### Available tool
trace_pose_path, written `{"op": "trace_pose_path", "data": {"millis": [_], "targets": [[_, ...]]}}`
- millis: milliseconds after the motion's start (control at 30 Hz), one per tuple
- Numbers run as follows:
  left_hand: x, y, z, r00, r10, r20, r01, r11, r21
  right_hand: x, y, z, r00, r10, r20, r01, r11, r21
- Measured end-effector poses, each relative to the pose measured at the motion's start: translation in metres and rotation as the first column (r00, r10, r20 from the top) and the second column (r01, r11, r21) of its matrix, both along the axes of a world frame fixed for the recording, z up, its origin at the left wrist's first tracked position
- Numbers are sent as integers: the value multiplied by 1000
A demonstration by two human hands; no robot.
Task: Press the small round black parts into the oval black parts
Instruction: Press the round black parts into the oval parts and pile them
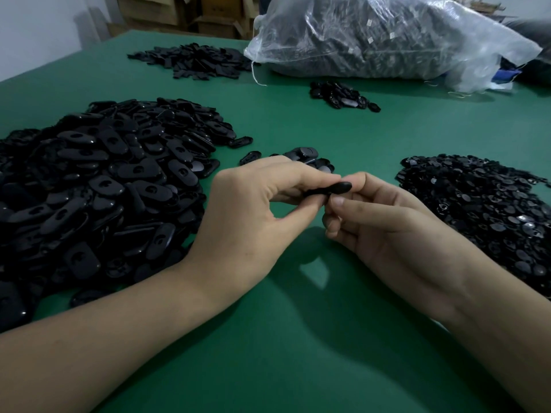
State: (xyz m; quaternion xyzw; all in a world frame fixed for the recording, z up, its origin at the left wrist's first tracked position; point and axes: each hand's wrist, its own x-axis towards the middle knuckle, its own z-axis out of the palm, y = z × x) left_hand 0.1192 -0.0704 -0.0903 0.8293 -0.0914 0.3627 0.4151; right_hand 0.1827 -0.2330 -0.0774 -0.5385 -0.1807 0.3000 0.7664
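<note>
One oval black part (331, 189) hangs edge-on above the green table (298, 338), between both hands. My left hand (253, 222) pinches its left end between thumb and fingers. My right hand (387, 231) pinches its right end, thumb on top and fingers curled beneath. Any small round part at that spot is hidden by the fingers. A big heap of oval black parts (98, 186) lies to the left. A heap of small round black parts (489, 210) lies to the right.
A few oval parts (307, 158) lie just beyond my hands. Farther back sit a small cluster of parts (343, 95), a flat pile of black pieces (193, 61) and a large clear bag of black parts (387, 37). Cardboard boxes (185, 10) stand behind the table.
</note>
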Motion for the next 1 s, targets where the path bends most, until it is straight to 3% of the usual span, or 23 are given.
{"op": "trace_pose_path", "data": {"millis": [767,1000], "targets": [[-7,6,3,990,-23,140,-17,959,283,13,-11,0,968,245,-54,-241,968,68],[-6,5,1,993,25,117,-56,960,275,9,-9,2,984,163,-76,-162,987,18]]}}
